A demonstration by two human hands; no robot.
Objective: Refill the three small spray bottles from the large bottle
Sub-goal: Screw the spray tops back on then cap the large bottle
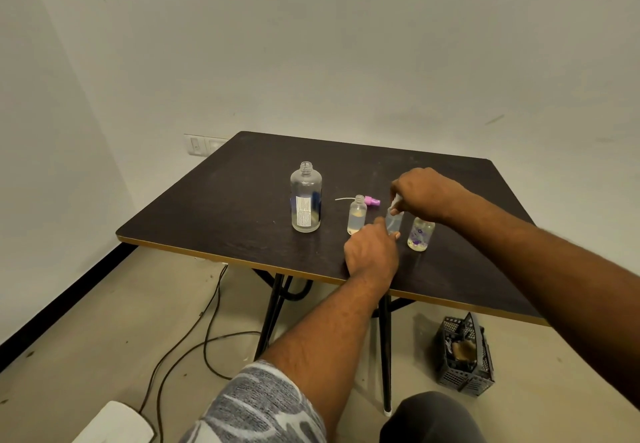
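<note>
- left grip [372,252] clamped round the base of the middle small clear plastic spray bottle [394,224], mid-counter [207,221] toward the near edge.
- right grip [424,193] pinched on its white spray top [394,200]; probably twisting it off.
- large clear glass bottle [306,200] standing uncapped, leftward.
- next: lift the top clear, hold the bottle upright, then pour.

open tabletop [214,221] is seen left of the large bottle [306,200]; three small bottles [356,216] are crowded rightward.
</note>
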